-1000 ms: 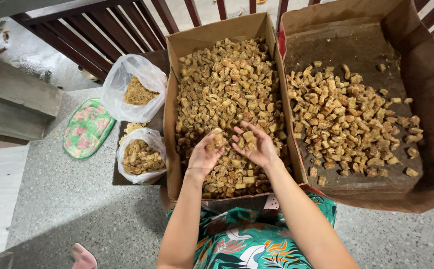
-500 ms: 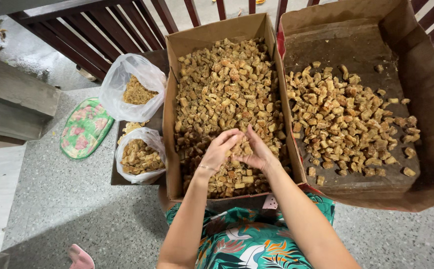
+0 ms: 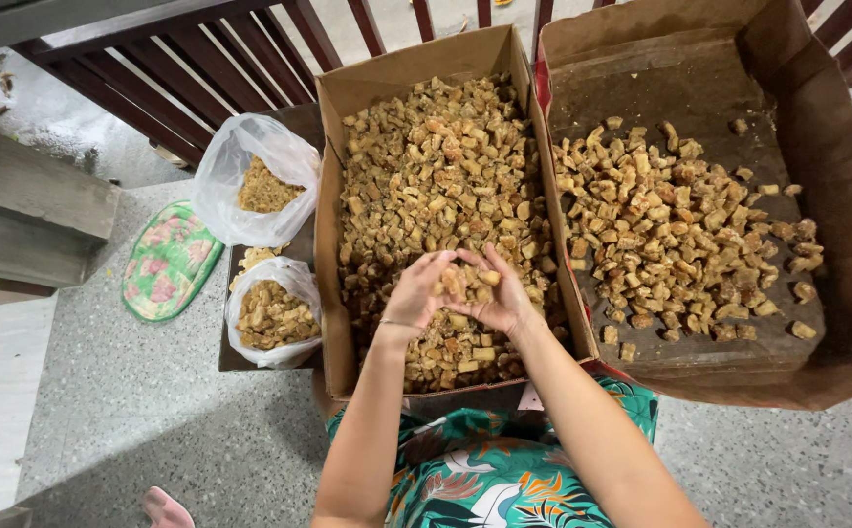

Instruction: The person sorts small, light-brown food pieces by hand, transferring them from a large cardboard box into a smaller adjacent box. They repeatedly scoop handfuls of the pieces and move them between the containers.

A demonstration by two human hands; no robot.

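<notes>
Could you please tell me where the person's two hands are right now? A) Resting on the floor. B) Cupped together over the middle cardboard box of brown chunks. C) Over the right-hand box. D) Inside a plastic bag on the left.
B: the left hand and right hand are cupped together holding brown chunks over the middle cardboard box.

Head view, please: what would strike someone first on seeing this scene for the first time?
Two open cardboard boxes of golden-brown chunks fill the frame: the middle box is packed nearly full, the larger right box only thinly covered. Over the near end of the middle box, the left hand and right hand are cupped together around a few chunks. To the left sit two clear plastic bags of similar pieces and a floral sandal.
</notes>
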